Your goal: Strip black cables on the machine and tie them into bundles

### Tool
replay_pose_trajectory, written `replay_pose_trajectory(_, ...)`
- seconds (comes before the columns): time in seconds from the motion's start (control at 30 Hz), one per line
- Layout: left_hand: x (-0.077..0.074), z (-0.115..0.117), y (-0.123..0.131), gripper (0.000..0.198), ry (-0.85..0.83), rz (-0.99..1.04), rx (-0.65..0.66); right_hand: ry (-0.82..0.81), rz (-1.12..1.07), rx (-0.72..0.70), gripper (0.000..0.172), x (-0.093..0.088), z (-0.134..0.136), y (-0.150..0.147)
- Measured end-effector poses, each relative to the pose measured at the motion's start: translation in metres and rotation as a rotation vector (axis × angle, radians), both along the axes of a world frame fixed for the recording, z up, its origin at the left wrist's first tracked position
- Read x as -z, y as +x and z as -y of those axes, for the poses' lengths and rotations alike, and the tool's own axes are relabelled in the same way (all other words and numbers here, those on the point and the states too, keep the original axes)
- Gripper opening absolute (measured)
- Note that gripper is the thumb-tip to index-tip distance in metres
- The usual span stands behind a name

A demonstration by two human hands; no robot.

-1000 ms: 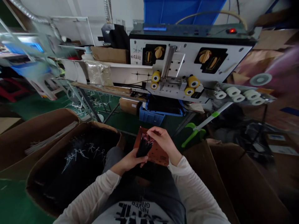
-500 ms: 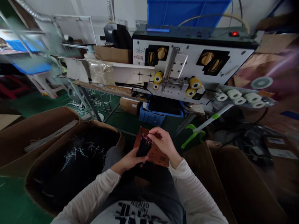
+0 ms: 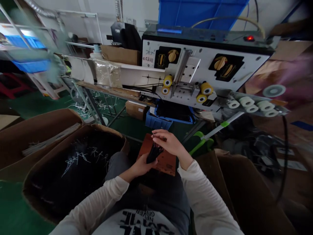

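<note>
My left hand [image 3: 141, 166] is closed around the lower end of a bundle of short black wires [image 3: 153, 153], held upright over my lap. My right hand [image 3: 168, 142] curls over the top of the same bundle, fingers pinched at the wire tips. Both hands hover above a brown wooden board [image 3: 166, 161] resting on my knees.
A cardboard box [image 3: 49, 195] holding black wire bundles with white ties sits at my left; another box [image 3: 244, 195] is at my right. Ahead stands a white wire-cutting machine [image 3: 202, 65] with yellow rollers, on a bench with a blue bin [image 3: 157, 122] beneath.
My right hand has moved from beside the wire tips to over the top of the bundle, covering the tips. The left hand keeps its grip. The view has shifted slightly.
</note>
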State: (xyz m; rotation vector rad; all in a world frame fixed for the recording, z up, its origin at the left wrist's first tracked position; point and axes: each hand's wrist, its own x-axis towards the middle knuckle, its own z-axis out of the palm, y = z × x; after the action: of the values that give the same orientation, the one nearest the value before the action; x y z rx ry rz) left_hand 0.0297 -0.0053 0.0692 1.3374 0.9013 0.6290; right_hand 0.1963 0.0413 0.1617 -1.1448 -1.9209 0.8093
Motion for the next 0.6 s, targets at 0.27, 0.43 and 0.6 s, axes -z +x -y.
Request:
replay_pose_trajectory(0.27,-0.002,-0.022,0.007,0.022,-0.109,0.174,-0.303,0.394,0.048,-0.068,0.027,0.009,0.053,-0.024)
replay_pose_trajectory(0.43,-0.002,-0.037,-0.017,0.030,-0.264,0.275,-0.216,0.218,-0.259,-0.004,0.023,0.050,0.082,-0.039)
replay_pose_trajectory(0.6,-0.001,-0.031,-0.040,0.051,-0.444,0.524,0.012,-0.040,-0.601,0.395,0.017,0.076,0.076,-0.044)
